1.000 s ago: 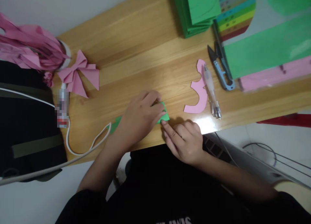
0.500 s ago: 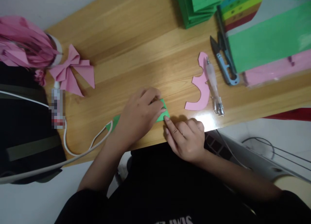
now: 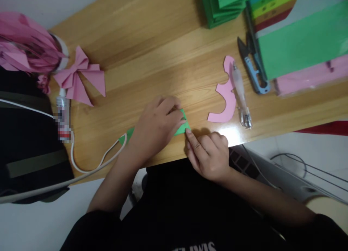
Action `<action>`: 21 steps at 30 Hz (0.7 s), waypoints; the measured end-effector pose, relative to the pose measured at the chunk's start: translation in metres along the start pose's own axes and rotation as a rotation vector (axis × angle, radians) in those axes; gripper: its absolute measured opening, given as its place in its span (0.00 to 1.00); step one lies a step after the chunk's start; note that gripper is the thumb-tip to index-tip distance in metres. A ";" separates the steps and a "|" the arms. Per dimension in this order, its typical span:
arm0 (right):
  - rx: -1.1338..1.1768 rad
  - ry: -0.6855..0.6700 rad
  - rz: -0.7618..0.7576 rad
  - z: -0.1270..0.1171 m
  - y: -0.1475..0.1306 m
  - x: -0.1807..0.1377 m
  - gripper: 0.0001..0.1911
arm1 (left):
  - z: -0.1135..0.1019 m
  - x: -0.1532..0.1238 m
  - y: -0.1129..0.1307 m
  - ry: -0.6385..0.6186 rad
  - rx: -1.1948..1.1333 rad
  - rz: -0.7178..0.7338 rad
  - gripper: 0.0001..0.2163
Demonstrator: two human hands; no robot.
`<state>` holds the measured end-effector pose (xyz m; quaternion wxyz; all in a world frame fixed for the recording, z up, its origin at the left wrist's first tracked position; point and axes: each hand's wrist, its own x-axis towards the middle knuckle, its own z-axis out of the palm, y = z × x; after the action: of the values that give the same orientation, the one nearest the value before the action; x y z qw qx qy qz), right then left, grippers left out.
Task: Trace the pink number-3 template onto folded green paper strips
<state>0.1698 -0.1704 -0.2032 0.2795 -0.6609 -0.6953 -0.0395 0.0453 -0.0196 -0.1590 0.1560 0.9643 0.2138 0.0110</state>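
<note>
A folded strip of green paper lies near the front edge of the wooden table. My left hand rests across it with bent fingers, holding it down and hiding its middle. At the strip's right end, the index fingertip of my right hand touches the lower corner; its thumb sits close below and the other fingers are curled in. A wavy pink paper cutout lies right of the strip, with a translucent pen over its edge.
Blue-handled snips lie farther right, beside green paper sheets. A green stack stands at the back. At left are a pink paper bow, a tube, a white cable and a dark bag.
Both hands keep nearly the same pose on the green paper strip. The view has shifted slightly; nothing on the table has visibly moved.
</note>
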 end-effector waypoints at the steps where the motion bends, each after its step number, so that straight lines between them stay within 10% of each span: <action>1: -0.002 0.004 -0.001 0.000 0.000 0.000 0.16 | 0.000 0.000 0.000 -0.003 0.002 0.001 0.09; 21: 0.015 -0.044 0.004 -0.002 0.000 -0.001 0.32 | 0.000 0.001 0.001 0.021 -0.005 -0.004 0.08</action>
<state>0.1704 -0.1724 -0.2020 0.2693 -0.6609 -0.7002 -0.0191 0.0468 -0.0197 -0.1592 0.1564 0.9633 0.2172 0.0214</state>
